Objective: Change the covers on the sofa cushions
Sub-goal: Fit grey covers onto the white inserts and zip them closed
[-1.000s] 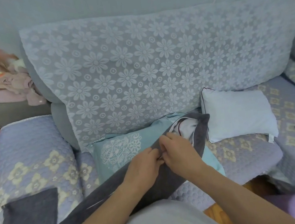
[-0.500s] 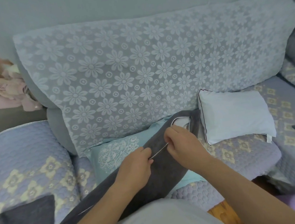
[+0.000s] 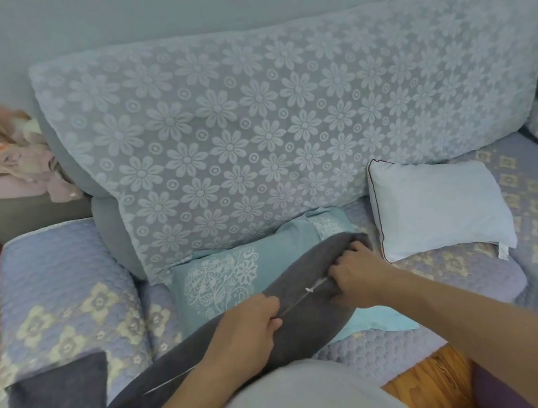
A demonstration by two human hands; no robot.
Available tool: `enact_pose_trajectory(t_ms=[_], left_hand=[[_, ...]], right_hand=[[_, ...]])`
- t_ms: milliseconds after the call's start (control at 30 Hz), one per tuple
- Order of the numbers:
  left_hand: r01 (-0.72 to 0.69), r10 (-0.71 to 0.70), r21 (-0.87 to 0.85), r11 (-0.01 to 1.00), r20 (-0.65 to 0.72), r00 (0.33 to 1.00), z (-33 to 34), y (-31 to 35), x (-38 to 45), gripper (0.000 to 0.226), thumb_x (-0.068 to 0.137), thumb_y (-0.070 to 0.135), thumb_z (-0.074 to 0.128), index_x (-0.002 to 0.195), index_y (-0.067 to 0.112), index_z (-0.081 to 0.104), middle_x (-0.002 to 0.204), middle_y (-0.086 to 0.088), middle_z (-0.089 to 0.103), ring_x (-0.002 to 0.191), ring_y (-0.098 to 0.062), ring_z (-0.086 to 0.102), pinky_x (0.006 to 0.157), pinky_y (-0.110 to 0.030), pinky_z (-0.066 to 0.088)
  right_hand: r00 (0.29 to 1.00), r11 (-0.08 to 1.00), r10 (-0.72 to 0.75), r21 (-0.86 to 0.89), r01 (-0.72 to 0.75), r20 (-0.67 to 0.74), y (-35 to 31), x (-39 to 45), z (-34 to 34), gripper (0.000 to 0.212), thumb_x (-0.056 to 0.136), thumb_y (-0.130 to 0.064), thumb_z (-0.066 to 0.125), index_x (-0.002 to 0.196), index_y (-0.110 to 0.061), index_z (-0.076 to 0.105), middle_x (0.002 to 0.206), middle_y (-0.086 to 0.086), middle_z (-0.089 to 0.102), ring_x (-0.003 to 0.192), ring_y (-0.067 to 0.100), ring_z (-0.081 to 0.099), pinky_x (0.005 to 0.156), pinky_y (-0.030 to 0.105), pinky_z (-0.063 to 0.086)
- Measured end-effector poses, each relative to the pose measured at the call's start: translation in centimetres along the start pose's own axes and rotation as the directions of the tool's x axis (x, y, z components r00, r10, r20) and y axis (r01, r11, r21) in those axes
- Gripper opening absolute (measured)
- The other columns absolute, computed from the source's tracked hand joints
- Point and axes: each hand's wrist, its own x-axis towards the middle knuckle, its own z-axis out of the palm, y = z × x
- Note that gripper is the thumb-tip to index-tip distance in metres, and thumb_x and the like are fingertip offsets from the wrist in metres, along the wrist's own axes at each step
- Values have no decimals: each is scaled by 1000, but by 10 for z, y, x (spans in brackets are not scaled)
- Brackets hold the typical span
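A cushion in a dark grey cover (image 3: 305, 318) lies edge-up across my lap and the sofa seat. My left hand (image 3: 246, 332) pinches the cover's zipper edge near its middle. Further along the same edge, my right hand (image 3: 358, 277) grips the cover at its far end. A thin silver zipper line with a small white pull (image 3: 309, 289) runs between both hands. Under the grey cushion lies a teal cover with a white floral print (image 3: 223, 280). A bare white cushion insert (image 3: 437, 207) rests on the seat to the right.
A large back cushion with white lace flowers (image 3: 268, 129) leans on the wall. A second dark grey cover (image 3: 55, 406) drapes over the quilted left armrest (image 3: 64, 286). Crumpled pink clothes (image 3: 15, 163) sit at the far left. Wooden floor (image 3: 428, 384) shows below the seat.
My right hand has slid right along the zipper edge to the cover's far end; the white lining seen in the opening is now hidden. The left hand stayed holding the edge.
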Motion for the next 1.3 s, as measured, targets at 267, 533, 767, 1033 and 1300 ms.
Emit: enact_pose_trajectory(t_ms=[267, 533, 767, 1033, 1300], left_hand=[[177, -178, -23, 984, -67, 982, -5, -20, 11, 27, 96, 33, 60, 77, 19, 45, 79, 9, 52, 76, -12, 51, 67, -32, 38], [151, -153, -31, 988, -104, 983, 4, -17, 10, 26, 96, 33, 60, 78, 22, 45, 81, 10, 50, 78, -14, 51, 73, -38, 45], [151, -152, -14, 988, -109, 982, 6, -10, 8, 26, 96, 33, 59, 77, 24, 43, 81, 10, 49, 77, -14, 51, 72, -39, 45], [154, -155, -19, 988, -120, 981, 7, -12, 9, 27, 96, 33, 59, 77, 24, 42, 81, 10, 49, 77, -13, 50, 72, -38, 45], [184, -184, -12, 983, -107, 977, 6, -10, 12, 24, 97, 34, 58, 81, 22, 45, 85, 8, 52, 80, -16, 52, 76, -41, 48]], right_hand=[[866, 953, 62, 287, 96, -497, -25, 10, 1, 27, 85, -44, 55, 93, -21, 67, 95, -4, 64, 97, 20, 55, 98, 42, 43], [860, 866, 322, 490, -99, -395, -66, 19, 10, 26, 84, -41, 69, 104, -24, 73, 92, -4, 65, 89, 22, 57, 74, 39, 49], [890, 898, 207, 440, -8, -406, -62, 24, 12, 13, 75, -21, 76, 73, -28, 66, 72, -5, 55, 68, 19, 48, 59, 32, 32], [803, 876, 368, 464, -131, -469, -77, 20, 8, 10, 78, -16, 46, 69, -20, 46, 62, -2, 49, 60, 22, 47, 62, 32, 32], [733, 824, 431, 561, -82, -526, -78, 24, 12, 8, 72, -11, 45, 73, -20, 43, 69, -2, 49, 68, 21, 42, 65, 31, 28]])
